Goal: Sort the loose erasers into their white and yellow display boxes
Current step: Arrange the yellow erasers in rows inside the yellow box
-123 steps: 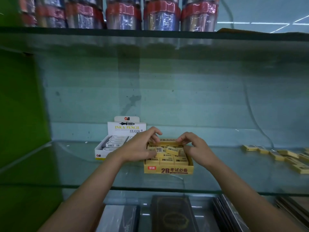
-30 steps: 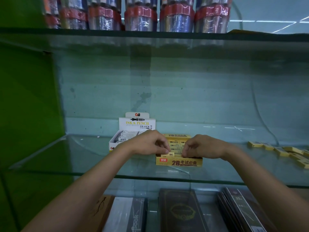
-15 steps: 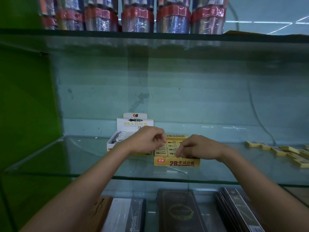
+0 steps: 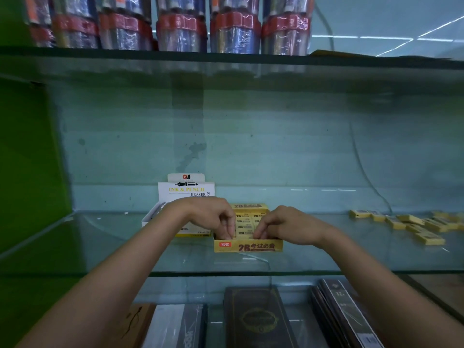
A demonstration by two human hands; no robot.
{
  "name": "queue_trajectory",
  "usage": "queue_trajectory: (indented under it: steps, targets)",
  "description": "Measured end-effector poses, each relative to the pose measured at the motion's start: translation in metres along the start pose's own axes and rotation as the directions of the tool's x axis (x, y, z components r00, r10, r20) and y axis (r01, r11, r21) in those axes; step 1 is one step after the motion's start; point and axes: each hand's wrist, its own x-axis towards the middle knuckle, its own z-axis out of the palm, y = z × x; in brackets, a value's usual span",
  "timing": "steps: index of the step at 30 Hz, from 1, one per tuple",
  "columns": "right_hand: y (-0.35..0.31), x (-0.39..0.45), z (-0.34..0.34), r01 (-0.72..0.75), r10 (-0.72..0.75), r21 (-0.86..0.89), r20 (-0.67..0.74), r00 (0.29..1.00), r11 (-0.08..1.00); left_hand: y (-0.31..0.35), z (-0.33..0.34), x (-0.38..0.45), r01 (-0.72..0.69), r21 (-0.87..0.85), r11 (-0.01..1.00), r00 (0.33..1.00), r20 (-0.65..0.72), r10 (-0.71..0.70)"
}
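Note:
The yellow display box stands on the glass shelf and holds rows of yellow erasers. My left hand and my right hand reach into its front row with curled fingers. Their fingertips press on the two ends of one yellow eraser lying just behind the front wall. The white display box with its "INK & PENCIL ERASER" header card stands directly left of the yellow box, partly hidden by my left wrist. Several loose yellow erasers lie scattered on the shelf at the far right.
The glass shelf's front edge runs across below the boxes. Dark notebooks lie on the level underneath. Wrapped pen bundles line the upper shelf. A green wall closes the left side.
My left hand, lifted above the box half a second ago, has come down to the front row. My right hand stays at the front row.

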Motion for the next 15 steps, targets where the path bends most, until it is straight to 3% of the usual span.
queue_trajectory:
  steps: [10,15]
  targets:
    - [0.004,0.001,-0.001,0.011,-0.009,0.053,-0.039,0.999,0.999,0.003,-0.002,0.001,-0.011,0.021,1.000,0.985,-0.175,0.015]
    - [0.018,-0.010,-0.017,0.016,-0.011,0.023,-0.191,0.982,1.000,0.034,0.005,0.027,-0.102,0.082,0.991,0.945,-0.304,0.123]
